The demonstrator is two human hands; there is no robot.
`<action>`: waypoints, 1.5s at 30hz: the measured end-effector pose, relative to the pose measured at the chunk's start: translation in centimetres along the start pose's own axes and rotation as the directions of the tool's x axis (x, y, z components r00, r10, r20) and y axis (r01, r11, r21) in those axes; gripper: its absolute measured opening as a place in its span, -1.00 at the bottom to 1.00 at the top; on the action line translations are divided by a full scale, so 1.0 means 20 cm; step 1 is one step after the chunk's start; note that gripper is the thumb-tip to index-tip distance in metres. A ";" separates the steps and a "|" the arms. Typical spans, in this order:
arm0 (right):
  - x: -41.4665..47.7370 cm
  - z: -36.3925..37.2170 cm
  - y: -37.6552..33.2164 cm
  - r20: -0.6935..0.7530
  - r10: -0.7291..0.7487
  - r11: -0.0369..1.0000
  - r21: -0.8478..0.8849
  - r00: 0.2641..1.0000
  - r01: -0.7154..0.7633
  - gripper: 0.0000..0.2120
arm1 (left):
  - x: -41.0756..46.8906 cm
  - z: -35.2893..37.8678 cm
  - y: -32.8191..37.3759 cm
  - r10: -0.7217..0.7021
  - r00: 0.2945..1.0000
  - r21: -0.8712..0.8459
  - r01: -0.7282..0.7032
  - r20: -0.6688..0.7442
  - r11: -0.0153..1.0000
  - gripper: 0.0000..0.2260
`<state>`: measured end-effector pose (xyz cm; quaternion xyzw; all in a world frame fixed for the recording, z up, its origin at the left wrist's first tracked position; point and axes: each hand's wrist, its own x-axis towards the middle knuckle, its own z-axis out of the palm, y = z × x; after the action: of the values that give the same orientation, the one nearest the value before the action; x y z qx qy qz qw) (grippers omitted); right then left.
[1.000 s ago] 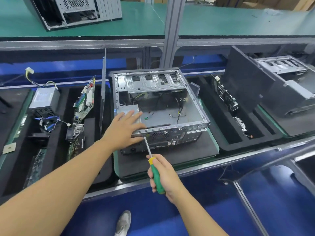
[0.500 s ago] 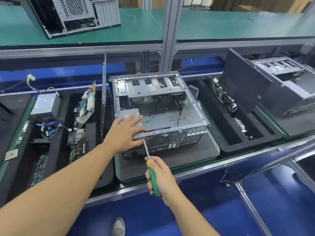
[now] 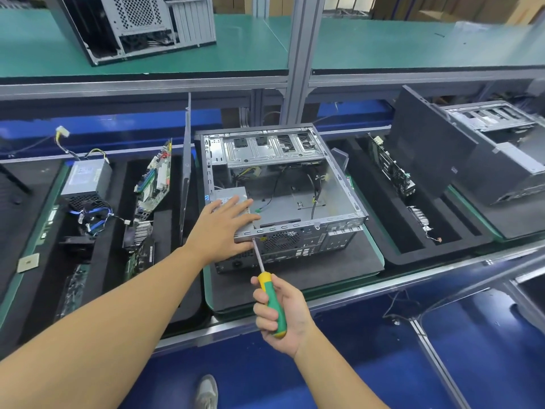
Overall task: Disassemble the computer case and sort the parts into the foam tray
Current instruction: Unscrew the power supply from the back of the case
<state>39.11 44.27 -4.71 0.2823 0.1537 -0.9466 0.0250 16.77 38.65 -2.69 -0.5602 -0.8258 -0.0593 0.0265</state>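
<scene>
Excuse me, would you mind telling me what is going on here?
A person is taking apart the open computer case. Their left hand lies flat on the silver power supply in its near left corner. Their right hand holds a green and yellow screwdriver with the tip at the case's rear edge. A second power supply and a circuit board already sit in the foam tray on the left.

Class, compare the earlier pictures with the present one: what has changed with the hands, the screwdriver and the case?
Nothing clearly moved; only the view shifted a little. The left hand still lies flat on the near edge of the case, and the right hand still grips the screwdriver, tip at the case's rear panel.
</scene>
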 end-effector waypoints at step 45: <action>-0.07 -0.15 0.08 0.260 0.104 0.994 -0.047 0.960 -0.095 -0.56 | -0.02 -0.04 0.00 -0.081 0.977 -0.084 0.099 0.197 0.991 -0.36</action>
<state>41.98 43.57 -6.73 0.1617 0.1508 -0.9704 0.0974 16.82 38.17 -2.03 -0.5259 -0.8454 -0.0445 -0.0827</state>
